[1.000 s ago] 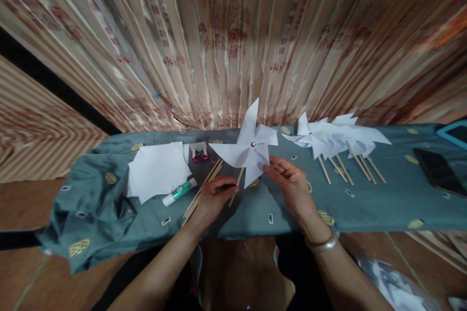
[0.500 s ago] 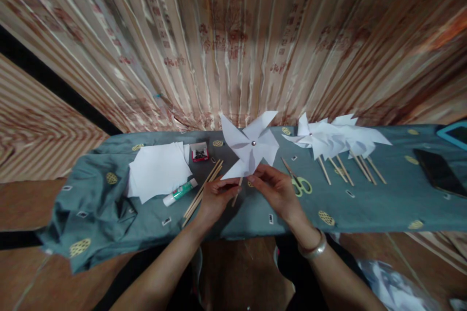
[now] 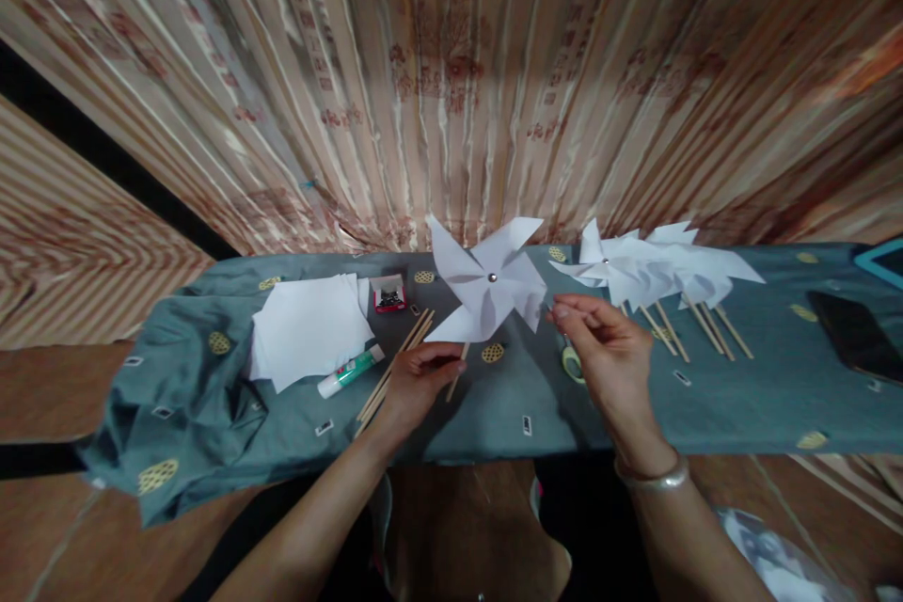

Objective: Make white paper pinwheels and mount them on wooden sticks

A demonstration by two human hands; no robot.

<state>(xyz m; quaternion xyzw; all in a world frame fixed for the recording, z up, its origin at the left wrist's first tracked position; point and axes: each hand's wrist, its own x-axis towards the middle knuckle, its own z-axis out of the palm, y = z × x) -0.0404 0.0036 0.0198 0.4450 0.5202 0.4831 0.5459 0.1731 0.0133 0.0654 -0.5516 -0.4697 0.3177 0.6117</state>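
No text can be read here. The curtain point(image 3: 451, 94) behind the desk carries columns of reddish printed characters and figures, too blurred to make out. The glue stick point(image 3: 351, 372) and the small red box point(image 3: 388, 293) bear labels too small to read.

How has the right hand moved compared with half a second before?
Yes. The right hand moved rightward, off the held pinwheel, and now covers the scissors on the cloth.
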